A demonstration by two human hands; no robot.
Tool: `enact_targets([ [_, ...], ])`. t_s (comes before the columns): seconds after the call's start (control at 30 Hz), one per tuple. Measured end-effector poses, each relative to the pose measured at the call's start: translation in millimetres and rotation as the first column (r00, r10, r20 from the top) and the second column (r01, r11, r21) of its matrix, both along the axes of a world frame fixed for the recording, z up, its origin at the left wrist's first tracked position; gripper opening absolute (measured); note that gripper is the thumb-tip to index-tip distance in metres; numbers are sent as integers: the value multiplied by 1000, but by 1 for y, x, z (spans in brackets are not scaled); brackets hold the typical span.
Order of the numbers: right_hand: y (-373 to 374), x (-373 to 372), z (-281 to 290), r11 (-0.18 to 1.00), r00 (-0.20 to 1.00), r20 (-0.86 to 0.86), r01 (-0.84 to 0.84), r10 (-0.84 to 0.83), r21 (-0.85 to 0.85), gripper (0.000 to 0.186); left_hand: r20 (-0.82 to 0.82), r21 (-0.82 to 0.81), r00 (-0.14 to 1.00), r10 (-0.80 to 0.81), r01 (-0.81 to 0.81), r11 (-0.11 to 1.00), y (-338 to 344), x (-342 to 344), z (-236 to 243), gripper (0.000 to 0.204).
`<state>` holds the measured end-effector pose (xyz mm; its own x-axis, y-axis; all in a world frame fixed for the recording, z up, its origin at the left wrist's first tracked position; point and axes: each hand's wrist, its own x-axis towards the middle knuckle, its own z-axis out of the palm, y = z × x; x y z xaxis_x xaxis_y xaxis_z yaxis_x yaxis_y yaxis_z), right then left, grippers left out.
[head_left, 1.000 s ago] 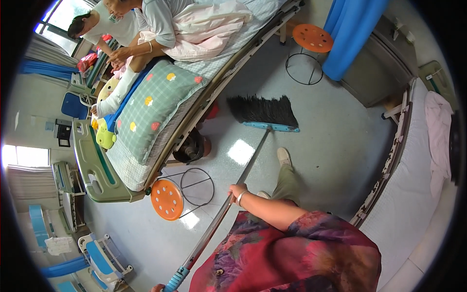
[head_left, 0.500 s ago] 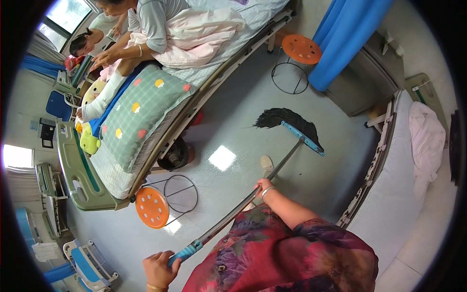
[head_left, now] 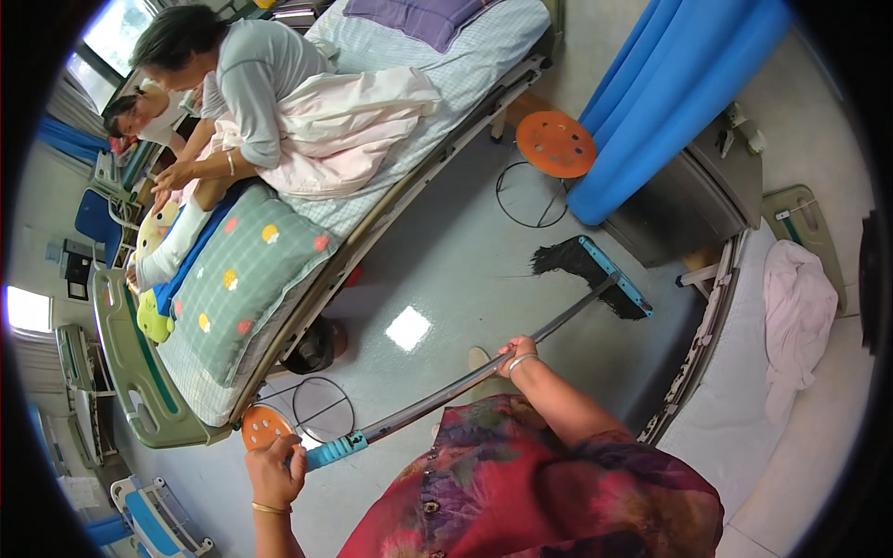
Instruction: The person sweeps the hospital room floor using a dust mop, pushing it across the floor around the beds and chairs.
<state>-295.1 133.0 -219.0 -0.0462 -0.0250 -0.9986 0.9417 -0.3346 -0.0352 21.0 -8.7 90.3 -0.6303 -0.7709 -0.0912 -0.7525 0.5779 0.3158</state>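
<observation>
A long-handled mop [head_left: 446,392] slants across the view, its metal pole rising from lower left to upper right. My left hand [head_left: 275,470] is closed round the end of its blue grip. Farther up the pole, my right hand [head_left: 518,357] wraps the metal shaft. The mop head [head_left: 581,263], a blue bar with black strands, lies on the grey floor close to the dark metal cabinet [head_left: 677,200]. Its strands trail off to the left of the bar.
An orange stool [head_left: 556,144] stands by the blue curtain [head_left: 651,102]; another orange stool [head_left: 265,426] is beside my left hand. A bed [head_left: 409,195] with a seated person runs along the left, a dark bucket [head_left: 312,349] beneath it. A second bed [head_left: 716,372] lines the right side.
The mop head has swung right across the floor, toward the cabinet, and its bar has turned steeper. My left hand has moved left and up, my right hand slightly right. The view has shifted too.
</observation>
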Motion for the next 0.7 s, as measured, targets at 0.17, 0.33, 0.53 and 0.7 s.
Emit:
enact_targets([
  [0.17, -21, -53, 31, 998, 995, -102, 14, -20, -68, 13, -154, 26, 987, -45, 50, 998, -8, -63, 22, 13],
  [0.33, -39, -80, 22, 995, 994, -101, 19, -30, -102, 13, -133, -47, 983, -126, 121, 992, 18, -135, 60, 13],
  [0.53, -34, -94, -18, 978, 999, 16, -33, 37, -204, 14, -95, 74, 968, -234, 241, 968, 17, -184, 67, 15],
  [0.7, -51, -110, -31, 970, 984, 2, -178, 181, -166, 9, -74, 170, 970, -233, 243, 955, -8, -209, 71, 14],
])
